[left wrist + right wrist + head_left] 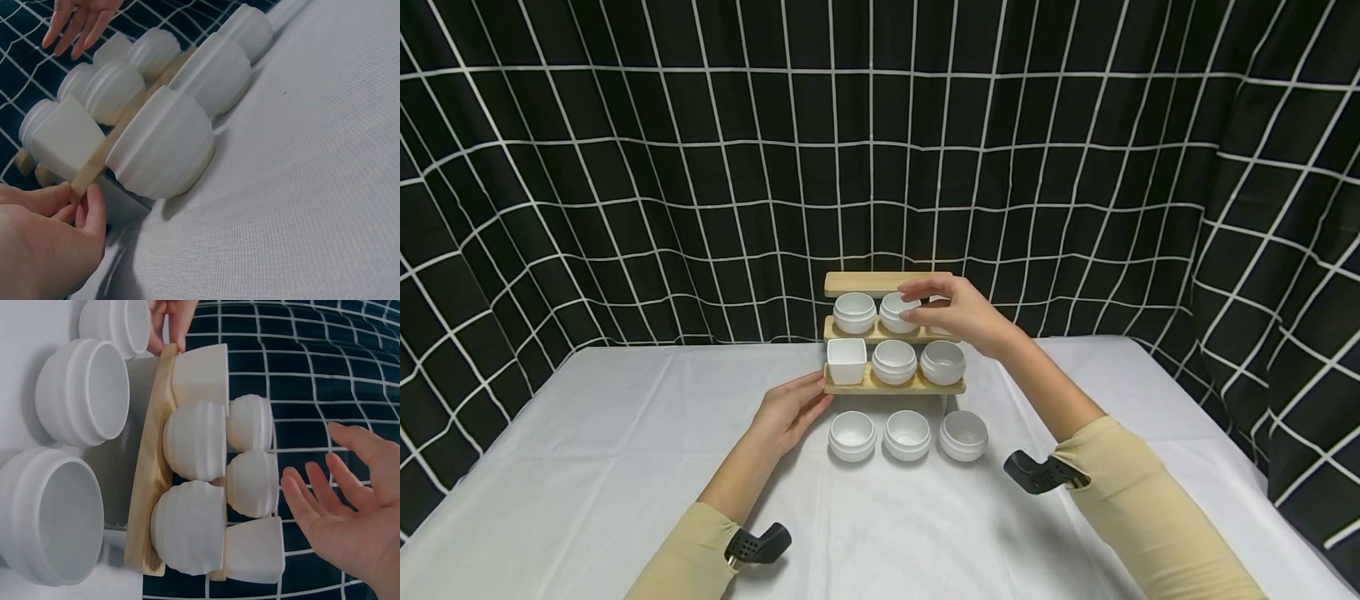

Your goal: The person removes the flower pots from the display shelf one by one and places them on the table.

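A three-tier wooden stand carries white bowls. My left hand [790, 412] pinches the left end of its lowest board [94, 172] between thumb and fingers. On that board stand a square bowl [847, 362] and two round bowls [894, 363]. My right hand [958, 317] is at the middle board [872, 337], fingers spread and holding nothing. In the right wrist view it is apart from the bowls. The middle board bears two round bowls [854, 313] and, at the right, a square bowl [255, 550] mostly hidden by my right hand in the head view.
The top board [865, 283] bears no bowl in its visible part. Three round white bowls [907, 436] stand in a row on the white tablecloth [625, 467] before the stand. A black curtain with white grid lines [737, 175] hangs behind and at the sides.
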`<state>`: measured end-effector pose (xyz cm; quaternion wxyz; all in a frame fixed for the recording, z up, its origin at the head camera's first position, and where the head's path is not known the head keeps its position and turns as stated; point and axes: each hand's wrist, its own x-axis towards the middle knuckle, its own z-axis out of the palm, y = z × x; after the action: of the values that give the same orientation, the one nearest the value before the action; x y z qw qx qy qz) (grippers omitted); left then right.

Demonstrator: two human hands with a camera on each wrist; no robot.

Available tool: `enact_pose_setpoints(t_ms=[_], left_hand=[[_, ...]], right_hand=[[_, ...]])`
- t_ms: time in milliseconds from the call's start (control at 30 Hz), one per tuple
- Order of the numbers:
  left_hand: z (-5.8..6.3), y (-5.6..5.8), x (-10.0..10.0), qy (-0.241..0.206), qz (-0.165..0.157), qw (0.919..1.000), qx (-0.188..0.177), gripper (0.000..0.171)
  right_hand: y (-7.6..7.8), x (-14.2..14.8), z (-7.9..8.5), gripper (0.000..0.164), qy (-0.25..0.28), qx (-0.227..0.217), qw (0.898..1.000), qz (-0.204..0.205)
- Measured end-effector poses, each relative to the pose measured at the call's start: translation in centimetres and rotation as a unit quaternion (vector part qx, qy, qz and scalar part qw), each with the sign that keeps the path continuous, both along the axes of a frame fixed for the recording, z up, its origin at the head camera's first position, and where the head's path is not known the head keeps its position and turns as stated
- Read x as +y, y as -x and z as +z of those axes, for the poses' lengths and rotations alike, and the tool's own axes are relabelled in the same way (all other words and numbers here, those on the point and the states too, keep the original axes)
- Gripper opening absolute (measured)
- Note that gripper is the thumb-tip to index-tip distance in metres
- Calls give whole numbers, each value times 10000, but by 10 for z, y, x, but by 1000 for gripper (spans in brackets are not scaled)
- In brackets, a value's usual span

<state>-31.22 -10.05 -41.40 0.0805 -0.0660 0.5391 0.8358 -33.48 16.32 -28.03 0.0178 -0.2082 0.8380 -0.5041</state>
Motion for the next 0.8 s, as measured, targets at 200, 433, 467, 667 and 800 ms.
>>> enact_pose_setpoints(t_ms=[200,433,467,667,800], left_hand=[[-1,0,0,19,25,10000,-21,44],[0,-3,-1,36,1,10000,32,44],[1,-3,-1,40,-5,10000,34,44],[2,-4,-1,34,-30,10000,17,44],[2,-4,0,11,-32,10000,16,44]], right_hand=[[5,-8,3,49,25,97,9999,-43],[9,-16,7,45,104,246,9996,-12],[10,-17,8,45,90,246,9997,-15],[13,-23,9,48,54,202,9998,-5],[14,-28,9,49,11,219,9998,-25]])
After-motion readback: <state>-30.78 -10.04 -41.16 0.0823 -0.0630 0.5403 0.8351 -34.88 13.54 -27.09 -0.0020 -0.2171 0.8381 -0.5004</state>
